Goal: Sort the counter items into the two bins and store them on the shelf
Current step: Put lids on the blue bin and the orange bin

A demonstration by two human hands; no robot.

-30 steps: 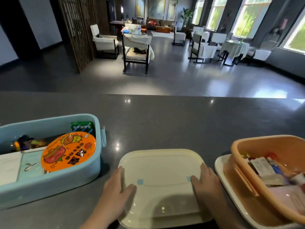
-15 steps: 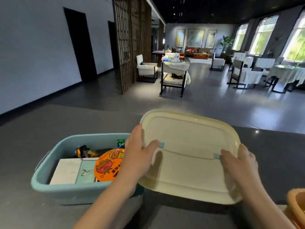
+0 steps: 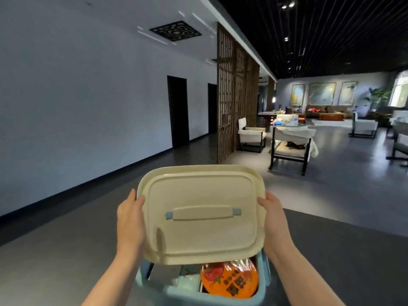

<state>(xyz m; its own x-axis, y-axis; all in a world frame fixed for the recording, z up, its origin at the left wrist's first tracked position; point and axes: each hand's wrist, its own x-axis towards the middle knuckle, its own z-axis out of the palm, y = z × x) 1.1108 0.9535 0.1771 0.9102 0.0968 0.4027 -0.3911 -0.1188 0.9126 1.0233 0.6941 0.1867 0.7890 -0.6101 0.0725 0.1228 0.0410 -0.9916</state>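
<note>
A cream lid (image 3: 201,195) with a flat handle and blue handle ends hangs in the air above the light blue bin (image 3: 176,292). My left hand (image 3: 130,219) grips its left edge and my right hand (image 3: 272,219) grips its right edge, thumbs on top. The lid is tilted, its far edge higher, and it hides the bin's back half. In the bin's front I see an orange round snack pack (image 3: 229,279) and a pale flat box (image 3: 187,283). The orange bin is out of view.
The bin stands on a dark grey counter (image 3: 55,261). Beyond it lie a grey wall with dark doorways, a wooden lattice screen (image 3: 234,102), and white armchairs (image 3: 291,144) on a grey floor.
Both hands lifted the lid off the counter, turned it handle side up and carried it left over the blue bin. The view swung left, so the orange bin dropped out of sight.
</note>
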